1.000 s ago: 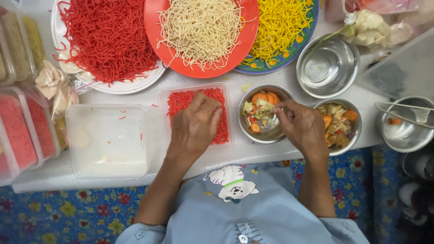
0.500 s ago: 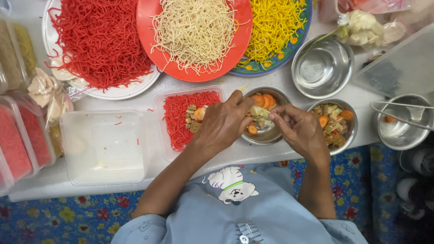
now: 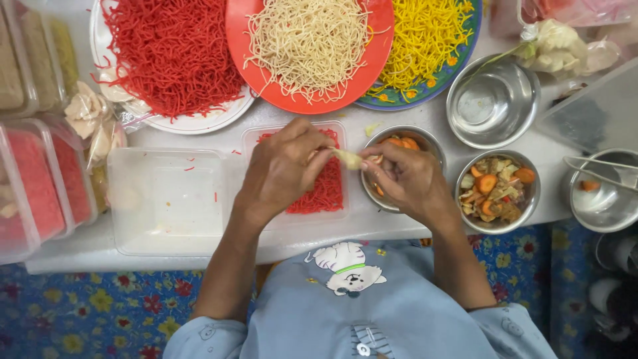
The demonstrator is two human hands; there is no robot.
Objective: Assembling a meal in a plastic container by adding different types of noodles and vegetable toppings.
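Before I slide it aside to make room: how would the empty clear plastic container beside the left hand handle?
The clear rectangular plastic container looks thin-walled and nearly empty, so probably light and easy to push. Its walls may flex if squeezed. Broad and low, it seems unlikely to tip, though it overhangs the white table edge slightly.

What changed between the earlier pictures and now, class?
The left hand lifted off the red noodles in the clear container and moved right to meet the right hand at the steel bowl; together they now pinch a pale food piece. Noodle plates and other bowls stayed put.
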